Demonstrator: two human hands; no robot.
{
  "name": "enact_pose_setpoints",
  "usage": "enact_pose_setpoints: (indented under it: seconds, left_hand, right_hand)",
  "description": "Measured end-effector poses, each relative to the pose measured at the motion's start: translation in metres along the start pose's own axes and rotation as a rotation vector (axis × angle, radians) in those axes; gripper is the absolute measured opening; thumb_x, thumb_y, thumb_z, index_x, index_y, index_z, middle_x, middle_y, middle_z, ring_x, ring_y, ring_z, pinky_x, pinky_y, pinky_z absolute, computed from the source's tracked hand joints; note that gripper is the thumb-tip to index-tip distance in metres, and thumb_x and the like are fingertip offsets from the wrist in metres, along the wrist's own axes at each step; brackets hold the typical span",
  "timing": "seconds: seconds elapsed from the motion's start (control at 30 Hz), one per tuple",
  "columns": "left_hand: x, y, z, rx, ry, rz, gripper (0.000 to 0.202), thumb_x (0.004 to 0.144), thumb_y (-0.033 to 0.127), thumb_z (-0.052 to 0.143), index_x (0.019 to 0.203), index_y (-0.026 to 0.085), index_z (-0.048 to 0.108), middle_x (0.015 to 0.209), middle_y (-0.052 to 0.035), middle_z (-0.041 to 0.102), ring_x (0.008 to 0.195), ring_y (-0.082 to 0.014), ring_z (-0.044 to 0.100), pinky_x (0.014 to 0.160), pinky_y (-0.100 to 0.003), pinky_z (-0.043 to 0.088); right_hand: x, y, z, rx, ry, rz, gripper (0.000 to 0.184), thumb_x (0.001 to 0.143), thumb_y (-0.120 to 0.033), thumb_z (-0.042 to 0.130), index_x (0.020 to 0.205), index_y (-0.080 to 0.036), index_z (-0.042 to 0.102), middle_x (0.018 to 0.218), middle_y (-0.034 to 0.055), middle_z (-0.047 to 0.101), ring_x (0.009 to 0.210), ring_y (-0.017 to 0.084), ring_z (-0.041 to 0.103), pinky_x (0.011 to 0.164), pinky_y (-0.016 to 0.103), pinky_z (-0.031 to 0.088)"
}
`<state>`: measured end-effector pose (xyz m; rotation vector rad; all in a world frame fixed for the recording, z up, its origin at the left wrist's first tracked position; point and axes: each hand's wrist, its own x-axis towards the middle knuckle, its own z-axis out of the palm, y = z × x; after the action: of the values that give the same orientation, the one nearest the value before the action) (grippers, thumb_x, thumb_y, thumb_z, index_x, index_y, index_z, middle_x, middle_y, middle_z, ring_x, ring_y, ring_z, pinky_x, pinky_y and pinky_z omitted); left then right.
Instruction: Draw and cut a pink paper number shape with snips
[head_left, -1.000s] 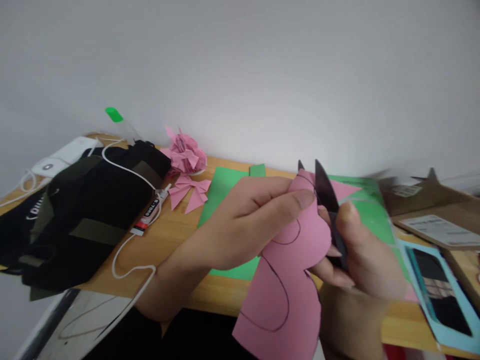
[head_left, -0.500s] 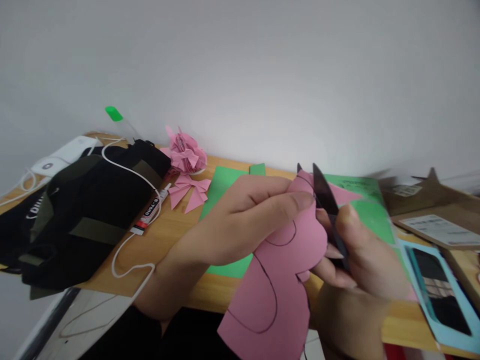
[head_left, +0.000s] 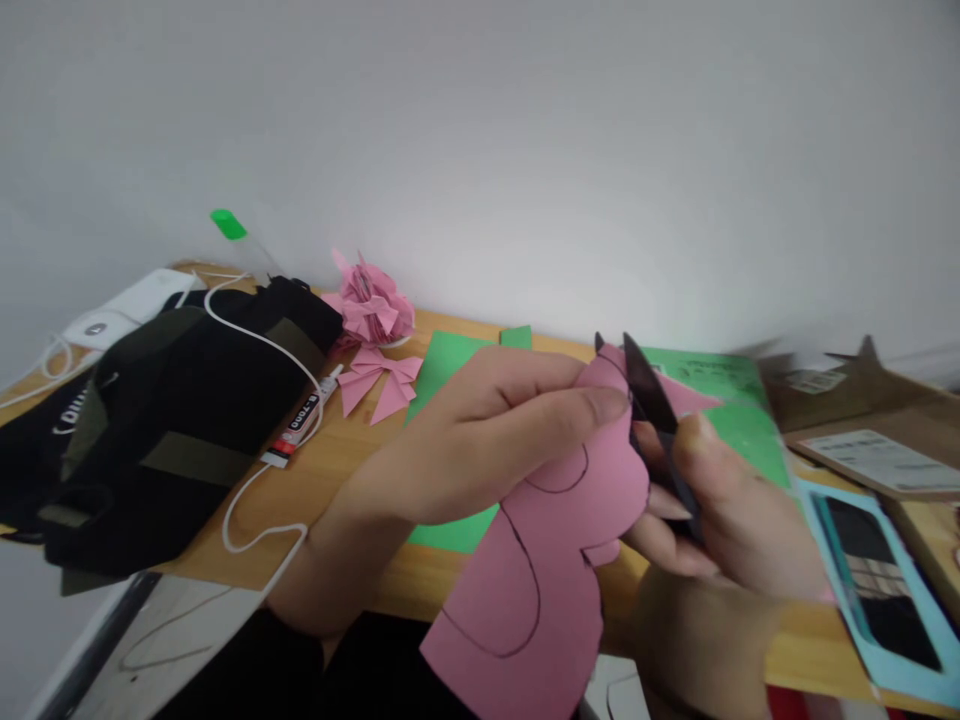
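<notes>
Pinched between the thumb and fingers of my left hand (head_left: 502,430) is a sheet of pink paper (head_left: 555,570). Dark curved lines are drawn on it, and its right edge is cut in rounded scallops. My right hand (head_left: 735,510) is closed around black scissors (head_left: 651,390). The blades are parted at the paper's upper end, one tip on either side of it. Part of the scissor handles is hidden by my fingers. A pink paper strip (head_left: 686,393) shows just right of the blades.
Green sheets (head_left: 454,365) lie on the wooden table (head_left: 337,510). To the left are a black bag (head_left: 187,400), a glue tube (head_left: 304,415), a white cable (head_left: 262,530), a pink paper bow (head_left: 380,380) and folded pink paper (head_left: 371,300). Rightward are a phone (head_left: 877,580) and a cardboard box (head_left: 885,420).
The lower part of the pink paper has swung slightly left. The scissors stay at its upper end, and both hands keep their grip with little movement.
</notes>
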<state>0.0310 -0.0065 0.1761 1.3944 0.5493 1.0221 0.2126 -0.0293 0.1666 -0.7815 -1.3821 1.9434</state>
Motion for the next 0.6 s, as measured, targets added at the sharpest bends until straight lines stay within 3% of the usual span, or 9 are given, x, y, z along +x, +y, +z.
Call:
enact_pose_setpoints:
  seconds: [0.23,0.6]
  left_hand:
    - [-0.0011,-0.0029,-0.0024,-0.01,-0.029,0.022,0.036,0.093,0.024,0.06,0.058,0.017,0.054,0.05,0.0061,0.038,0.045,-0.006,0.032,0.041,-0.021,0.027]
    - [-0.0012,0.0051,-0.0033,0.136,0.046,-0.019,0.037,0.091,0.022,0.052,0.056,0.017,0.042,0.05,0.0046,0.034,0.043,-0.0041,0.03,0.037,-0.015,0.025]
  right_hand:
    - [0.0021,-0.0021,-0.0004,-0.032,-0.014,-0.013,0.064,0.095,-0.07,0.045,0.057,-0.02,0.03,0.043,-0.0116,0.017,0.029,0.001,0.016,0.033,0.017,0.016]
    - [0.0013,-0.0032,0.0002,-0.013,-0.033,-0.005,0.065,0.095,-0.067,0.048,0.056,-0.02,0.028,0.043,-0.0109,0.018,0.03,0.001,0.017,0.033,0.015,0.013]
